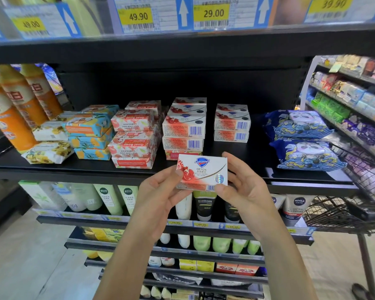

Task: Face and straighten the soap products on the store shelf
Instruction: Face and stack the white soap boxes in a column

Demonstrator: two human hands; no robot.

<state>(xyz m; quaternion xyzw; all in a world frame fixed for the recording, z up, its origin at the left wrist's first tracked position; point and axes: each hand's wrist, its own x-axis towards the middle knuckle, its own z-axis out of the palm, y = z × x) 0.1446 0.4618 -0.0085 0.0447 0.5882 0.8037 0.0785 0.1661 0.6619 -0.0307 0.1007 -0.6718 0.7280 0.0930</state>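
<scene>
Head view: both hands are holding one Safeguard box (pixel 201 173) in the air, just in front of the shelf (pixel 236 156) front edge, approx. centre. It isn't touching the shelf. The printed front is facing the camera, logo upright, box sitting a bit tilted.

The left hand (pixel 158 195) is pinching the box's left end, thumb on the front, fingers curled behind. The right hand (pixel 245 189) is pinching the right end, thumb at the lower right corner, forefinger over the upper right corner, other fingers hanging loose.

Behind it, the left Safeguard stack (pixel 183 126) and right Safeguard stack (pixel 232 124) are showing barcode sides to the front edge, w/ a gap between them. The Goat Soap packs (pixel 134 137) toward the left are lying w/ text upside down. The blue-orange packs (pixel 89 133) and yellow floral packs (pixel 48 152) near the left end are sitting skewed.

Handling, as a guess: a light, stiff carton w/ a solid bar inside, so it's prob. taking a firm pinch w/o crushing. The glossy print may be slipping under dry fingers. Short ends are looking like the best hold, leaving the front visible for checking. The wrapped Goat Soap packs are prob. softer at the corners, so the flat faces suit them better.
</scene>
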